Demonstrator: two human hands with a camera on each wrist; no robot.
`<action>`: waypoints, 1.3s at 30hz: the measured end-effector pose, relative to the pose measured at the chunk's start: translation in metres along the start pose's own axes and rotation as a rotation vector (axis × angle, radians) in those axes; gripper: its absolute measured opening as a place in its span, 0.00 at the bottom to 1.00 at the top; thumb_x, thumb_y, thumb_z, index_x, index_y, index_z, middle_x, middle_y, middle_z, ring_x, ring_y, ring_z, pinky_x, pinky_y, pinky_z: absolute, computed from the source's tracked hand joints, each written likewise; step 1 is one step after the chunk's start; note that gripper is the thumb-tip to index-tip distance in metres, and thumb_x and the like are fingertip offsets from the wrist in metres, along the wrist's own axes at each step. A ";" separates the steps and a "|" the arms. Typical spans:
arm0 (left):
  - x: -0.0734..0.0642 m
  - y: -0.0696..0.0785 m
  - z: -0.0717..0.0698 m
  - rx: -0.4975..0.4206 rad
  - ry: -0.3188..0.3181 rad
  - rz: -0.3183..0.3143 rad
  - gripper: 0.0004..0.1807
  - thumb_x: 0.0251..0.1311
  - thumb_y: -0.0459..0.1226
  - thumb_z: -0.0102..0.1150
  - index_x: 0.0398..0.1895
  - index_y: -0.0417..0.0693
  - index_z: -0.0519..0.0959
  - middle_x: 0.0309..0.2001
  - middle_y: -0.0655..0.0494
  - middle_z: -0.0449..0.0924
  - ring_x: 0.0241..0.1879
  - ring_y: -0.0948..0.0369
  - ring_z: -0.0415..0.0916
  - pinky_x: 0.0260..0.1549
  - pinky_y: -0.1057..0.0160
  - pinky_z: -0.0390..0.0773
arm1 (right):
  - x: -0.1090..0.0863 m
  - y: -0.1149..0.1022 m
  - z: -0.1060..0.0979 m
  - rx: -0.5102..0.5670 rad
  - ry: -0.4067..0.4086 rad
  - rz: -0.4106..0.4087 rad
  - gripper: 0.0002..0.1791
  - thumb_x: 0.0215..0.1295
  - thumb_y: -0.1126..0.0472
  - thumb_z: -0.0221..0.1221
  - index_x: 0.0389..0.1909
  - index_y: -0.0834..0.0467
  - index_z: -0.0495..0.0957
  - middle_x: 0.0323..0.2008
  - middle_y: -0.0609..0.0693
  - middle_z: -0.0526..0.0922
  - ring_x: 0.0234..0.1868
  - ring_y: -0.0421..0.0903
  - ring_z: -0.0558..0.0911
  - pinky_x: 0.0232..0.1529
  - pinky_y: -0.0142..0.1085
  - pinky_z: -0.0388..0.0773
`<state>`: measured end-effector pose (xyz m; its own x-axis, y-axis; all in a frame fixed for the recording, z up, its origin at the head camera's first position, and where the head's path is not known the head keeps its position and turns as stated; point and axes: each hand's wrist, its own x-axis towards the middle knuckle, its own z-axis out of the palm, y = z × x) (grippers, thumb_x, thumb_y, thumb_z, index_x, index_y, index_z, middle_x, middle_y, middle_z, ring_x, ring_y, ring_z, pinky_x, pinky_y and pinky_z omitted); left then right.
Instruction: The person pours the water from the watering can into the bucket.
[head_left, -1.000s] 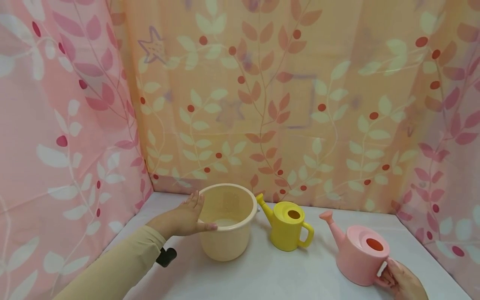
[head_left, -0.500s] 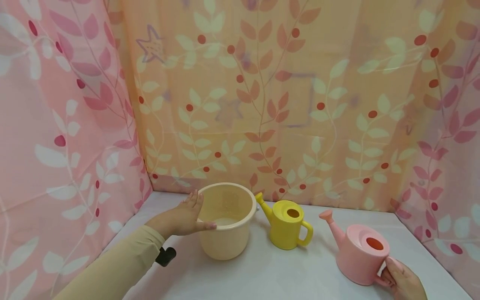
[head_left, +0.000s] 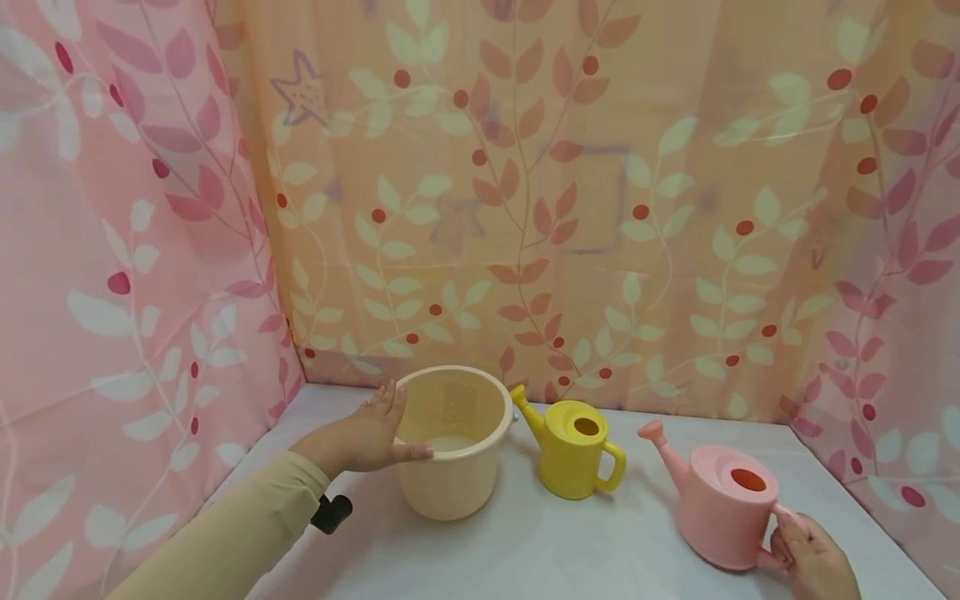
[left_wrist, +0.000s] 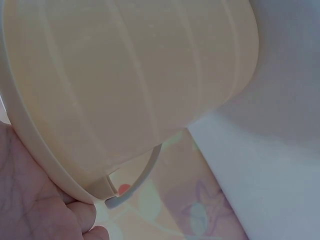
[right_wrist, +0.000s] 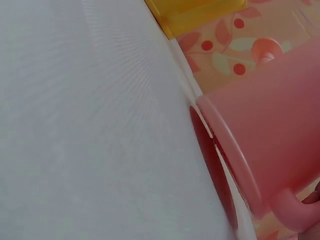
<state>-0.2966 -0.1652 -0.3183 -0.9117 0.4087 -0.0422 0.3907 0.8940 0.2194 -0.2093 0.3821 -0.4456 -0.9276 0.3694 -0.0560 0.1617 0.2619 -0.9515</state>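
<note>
Right wrist: grip [right_wrist: 311, 231] cropped, hold unclear

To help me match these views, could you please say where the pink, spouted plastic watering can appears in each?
Head: the pink, spouted plastic watering can is at lower right.
Left wrist: not in the picture.
Right wrist: the pink can, right side, cut off by the edge.
Landmark: the flat white tabletop, in all three.

The white counter [head_left: 555, 550] bears an upright cream bucket [head_left: 456, 485] touching the left hand [head_left: 365, 433] and, between it and the right hand [head_left: 813, 557], a yellow watering can [head_left: 570, 460].
</note>
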 end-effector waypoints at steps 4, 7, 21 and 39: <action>0.000 0.001 0.000 -0.003 0.004 0.001 0.63 0.47 0.71 0.46 0.68 0.28 0.41 0.69 0.31 0.33 0.69 0.42 0.31 0.64 0.44 0.44 | -0.001 -0.007 0.000 -0.089 0.096 0.024 0.31 0.67 0.38 0.34 0.26 0.63 0.62 0.20 0.50 0.64 0.24 0.46 0.66 0.27 0.30 0.73; 0.000 0.001 0.000 0.001 0.010 0.002 0.62 0.48 0.70 0.46 0.68 0.28 0.42 0.69 0.31 0.34 0.69 0.42 0.32 0.64 0.45 0.44 | -0.001 -0.011 0.000 -0.090 0.149 0.043 0.30 0.67 0.39 0.35 0.30 0.64 0.63 0.22 0.51 0.65 0.26 0.45 0.66 0.27 0.29 0.73; -0.001 0.001 -0.002 -0.019 -0.004 -0.018 0.64 0.45 0.72 0.45 0.69 0.31 0.41 0.70 0.34 0.31 0.69 0.43 0.31 0.64 0.45 0.43 | -0.004 -0.043 0.011 0.406 0.090 -0.238 0.20 0.63 0.50 0.52 0.20 0.60 0.64 0.19 0.49 0.62 0.26 0.42 0.64 0.24 0.27 0.75; 0.000 0.000 0.000 0.010 0.008 -0.007 0.63 0.46 0.72 0.45 0.69 0.30 0.42 0.69 0.32 0.33 0.69 0.43 0.31 0.65 0.46 0.42 | -0.001 -0.124 0.056 0.555 -0.013 -0.534 0.14 0.66 0.60 0.51 0.21 0.60 0.72 0.19 0.50 0.64 0.22 0.43 0.64 0.22 0.26 0.73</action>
<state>-0.2971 -0.1654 -0.3182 -0.9153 0.4011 -0.0357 0.3856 0.8985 0.2096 -0.2471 0.2992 -0.3450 -0.8368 0.3073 0.4532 -0.4986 -0.0856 -0.8626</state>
